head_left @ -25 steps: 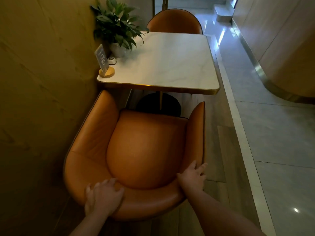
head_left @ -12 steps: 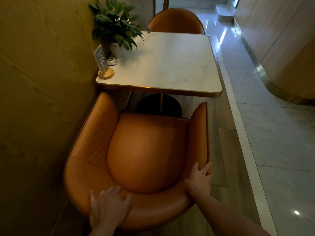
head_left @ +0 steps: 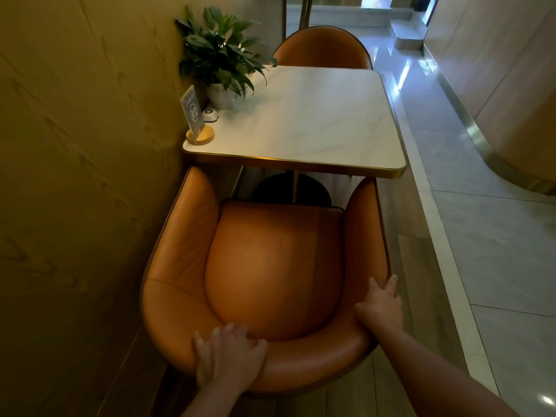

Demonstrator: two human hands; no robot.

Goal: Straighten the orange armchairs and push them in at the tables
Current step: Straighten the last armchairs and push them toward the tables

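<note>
Orange leather fills the near half of my view: the near armchair (head_left: 270, 266) sits in front of the desk (head_left: 316, 121), close along the wall (head_left: 75, 176) on the left. Its two arm tips reach about to the desk's near edge, while the seat front lies short of it, with the dark pedestal base showing between.

My left hand (head_left: 228, 356) lies over the top of the backrest, fingers curled across the rim toward the seat. My right hand (head_left: 380, 305) grips the rim at the right rear corner, fingers spread up the edge and thumb on the inner side. Both have hold of the chair and nothing else.

I judge this as the pushing-in step. The chair looks roughly square to the desk, so what remains is a straight shove toward the far side, even on both hands so the left arm does not scrape the wall.

The far armchair (head_left: 323, 49) is tucked against the far edge and looks done. A plant (head_left: 219, 52), a table sign (head_left: 192, 112) and a small call button (head_left: 210, 114) stand at the desk's left side, well away from my push.
</note>
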